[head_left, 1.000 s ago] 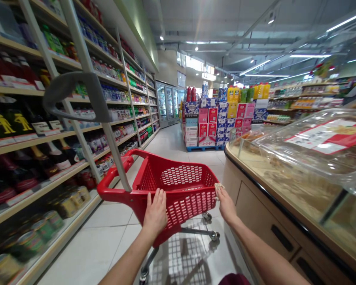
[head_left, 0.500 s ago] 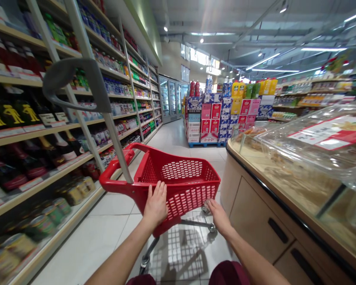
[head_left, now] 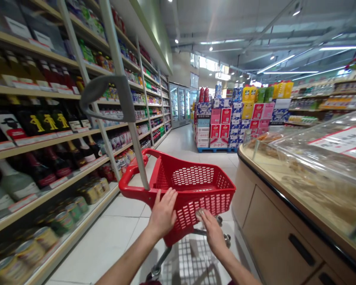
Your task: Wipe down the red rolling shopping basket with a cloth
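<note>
A red shopping cart (head_left: pixel 192 198) with a perforated plastic basket stands side-on in front of me. My left hand (head_left: pixel 163 211) lies on the near side of the basket just under the rim, its fingers stretched out. Against the perforated near wall, farther right, is my right hand (head_left: pixel 214 229). Its fingertips are closed on a small crumpled pale cloth (head_left: pixel 199 214), which is mostly covered by the fingers. A grey handle (head_left: pixel 126 99) on a metal pole rises from the cart's left end. What I see of the basket's inside is bare red plastic.
Shelves (head_left: pixel 74 168) of bottles and cans run along the left. A wooden counter (head_left: pixel 273 221) with clear plastic covers (head_left: pixel 311 146) stands close on the right. Farther along the tiled floor (head_left: pixel 103 241) is a stack of drink boxes (head_left: pixel 221 124), with glass-door fridges (head_left: pixel 179 101) behind.
My right hand has moved with the cloth from low by the basket's right end leftward onto its near wall. My left hand stays on the basket. The view has shifted slightly left.
</note>
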A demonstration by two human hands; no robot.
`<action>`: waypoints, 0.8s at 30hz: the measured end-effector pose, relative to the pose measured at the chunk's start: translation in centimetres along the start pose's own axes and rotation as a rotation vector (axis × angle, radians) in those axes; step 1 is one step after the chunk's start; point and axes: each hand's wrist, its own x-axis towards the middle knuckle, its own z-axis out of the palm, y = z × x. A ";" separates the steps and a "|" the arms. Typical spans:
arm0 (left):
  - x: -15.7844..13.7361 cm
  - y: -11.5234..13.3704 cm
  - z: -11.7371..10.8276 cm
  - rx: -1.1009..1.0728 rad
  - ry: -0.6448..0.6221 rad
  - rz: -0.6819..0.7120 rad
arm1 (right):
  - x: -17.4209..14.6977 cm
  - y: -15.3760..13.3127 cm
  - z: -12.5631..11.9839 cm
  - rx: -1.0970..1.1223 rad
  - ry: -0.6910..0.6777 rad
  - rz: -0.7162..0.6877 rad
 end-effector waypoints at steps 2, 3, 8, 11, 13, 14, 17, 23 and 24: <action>-0.9 -2.4 -1.2 0.040 0.207 -0.062 | 2.8 -1.7 -0.8 0.054 0.078 -0.023; -1.3 -3.7 -1.8 0.072 0.286 -0.135 | 4.6 -2.9 -1.1 0.087 0.109 -0.042; -1.4 -8.3 -2.9 0.173 0.170 -0.361 | 10.9 -10.6 0.6 0.140 0.106 -0.177; -1.2 -8.6 -2.9 0.191 0.062 -0.345 | 9.4 -12.2 2.7 0.080 0.039 -0.292; -1.2 -8.3 -3.0 0.202 0.060 -0.355 | 7.2 -11.3 3.2 0.036 0.009 -0.373; -1.2 -8.1 -3.0 0.203 0.059 -0.357 | 6.3 -10.6 3.1 0.023 -0.005 -0.412; -1.1 -7.3 -3.0 0.199 0.048 -0.364 | 5.4 -9.3 2.0 0.016 -0.014 -0.451; -0.5 -5.9 -3.0 0.199 0.029 -0.346 | 8.0 -12.1 2.6 0.010 0.017 -0.425; -0.4 -5.9 -3.0 0.195 0.018 -0.331 | 7.3 -12.0 3.1 0.004 0.003 -0.445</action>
